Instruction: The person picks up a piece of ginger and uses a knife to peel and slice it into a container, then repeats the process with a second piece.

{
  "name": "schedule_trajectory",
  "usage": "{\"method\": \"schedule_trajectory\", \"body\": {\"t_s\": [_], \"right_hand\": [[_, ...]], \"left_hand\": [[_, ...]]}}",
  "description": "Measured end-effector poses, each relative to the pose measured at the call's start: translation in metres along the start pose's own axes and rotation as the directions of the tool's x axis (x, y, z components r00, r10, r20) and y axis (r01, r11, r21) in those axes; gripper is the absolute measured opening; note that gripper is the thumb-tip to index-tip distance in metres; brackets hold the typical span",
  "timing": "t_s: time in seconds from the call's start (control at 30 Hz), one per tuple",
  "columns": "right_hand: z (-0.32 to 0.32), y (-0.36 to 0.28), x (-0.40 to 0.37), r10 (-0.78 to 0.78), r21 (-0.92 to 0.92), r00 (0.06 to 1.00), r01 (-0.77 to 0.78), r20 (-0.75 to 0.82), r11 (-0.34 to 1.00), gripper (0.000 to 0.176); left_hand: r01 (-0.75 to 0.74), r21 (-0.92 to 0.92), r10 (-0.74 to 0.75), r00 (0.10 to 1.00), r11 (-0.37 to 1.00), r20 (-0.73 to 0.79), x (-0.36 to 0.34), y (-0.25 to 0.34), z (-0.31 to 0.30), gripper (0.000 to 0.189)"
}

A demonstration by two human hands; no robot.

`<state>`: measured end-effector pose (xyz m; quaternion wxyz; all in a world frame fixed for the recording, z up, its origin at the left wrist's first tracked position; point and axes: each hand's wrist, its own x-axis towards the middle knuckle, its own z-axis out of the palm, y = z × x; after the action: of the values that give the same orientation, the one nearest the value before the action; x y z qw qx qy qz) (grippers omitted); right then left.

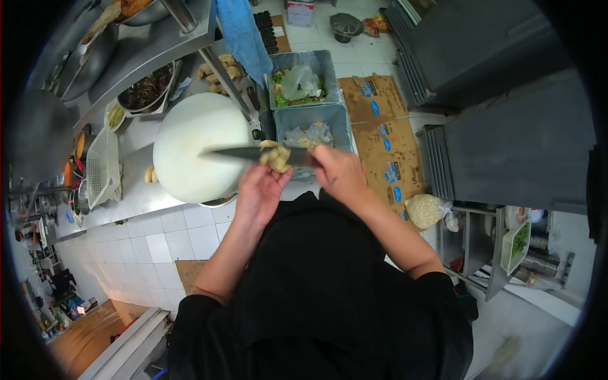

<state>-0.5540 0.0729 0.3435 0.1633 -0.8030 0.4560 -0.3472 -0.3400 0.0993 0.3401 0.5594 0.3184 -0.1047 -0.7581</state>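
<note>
My left hand (261, 193) has its fingers closed round a knobbly piece of ginger (275, 157), palm turned up. My right hand (342, 176) grips a large knife (237, 152) by its handle. The blade, smeared by motion, lies across the ginger and points left over the round white cutting board (201, 142). Part of the ginger is hidden by the blade and fingers. Both hands are just right of the board, near a grey bin (347, 130) with plastic and scraps in it.
More ginger (218, 71) lies behind the board, and a small piece (150, 175) sits at its left. A white basket (103, 161) stands on the steel counter (136, 206). Another scrap bin (330, 69) is farther back. Flattened cardboard (380, 136) and a filled bag (425, 211) lie right.
</note>
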Motion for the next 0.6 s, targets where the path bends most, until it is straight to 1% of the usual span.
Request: {"method": "schedule_trajectory", "body": {"t_s": [0.03,0.1,0.13,0.17,0.23,0.3,0.37,0.43,0.5,0.57,0.6], "right_hand": [[0.002,0.012,-0.007,0.000,-0.002,1.000,0.000,0.001,1.000,0.024],[0.003,0.025,-0.009,0.201,-0.058,0.979,-0.199,0.031,0.978,0.023],[0.005,0.024,-0.015,0.171,-0.042,0.985,-0.170,0.004,0.984,0.022],[0.004,0.015,-0.013,0.173,-0.038,0.985,-0.172,0.009,0.984,0.022],[-0.001,-0.009,-0.003,0.062,0.060,0.998,-0.062,-0.006,0.996,0.023],[-0.008,-0.023,0.005,0.051,0.048,0.999,-0.051,0.008,0.998,0.024],[-0.010,-0.028,0.010,0.013,0.041,1.000,-0.014,0.011,0.999,0.025],[-0.007,-0.014,0.005,0.009,0.053,1.000,-0.010,0.015,0.999,0.026],[-0.001,0.008,-0.007,0.005,0.062,1.000,-0.007,0.023,0.998,0.026],[0.000,0.022,-0.009,0.163,-0.036,0.984,-0.161,0.077,0.986,0.027],[-0.003,0.016,-0.010,0.117,-0.002,0.992,-0.117,0.046,0.993,0.027]], "left_hand": [[0.005,0.027,-0.006,0.999,1.000,0.035,-0.001,0.003,0.003,0.039],[0.009,0.040,-0.010,1.000,0.999,0.024,-0.001,0.004,0.004,0.042],[0.003,0.039,-0.005,0.998,0.999,0.060,0.001,0.004,0.003,0.040],[0.006,0.040,-0.009,0.996,0.999,0.092,-0.001,0.003,0.001,0.038],[0.000,0.016,-0.002,0.996,1.000,0.093,0.003,-0.002,-0.009,0.036],[-0.007,-0.007,0.008,0.995,1.000,0.099,0.006,-0.003,-0.012,0.035],[-0.007,0.006,0.006,0.989,1.000,0.148,0.006,-0.001,-0.013,0.033],[-0.016,0.015,0.014,0.989,1.000,0.146,0.005,0.001,-0.014,0.034],[0.019,0.040,-0.024,0.991,0.999,0.135,0.003,0.006,-0.008,0.037],[0.013,0.057,-0.021,0.991,0.998,0.135,0.003,0.008,-0.005,0.040],[0.011,0.058,-0.018,0.991,0.998,0.136,0.004,0.008,-0.004,0.039]]}}
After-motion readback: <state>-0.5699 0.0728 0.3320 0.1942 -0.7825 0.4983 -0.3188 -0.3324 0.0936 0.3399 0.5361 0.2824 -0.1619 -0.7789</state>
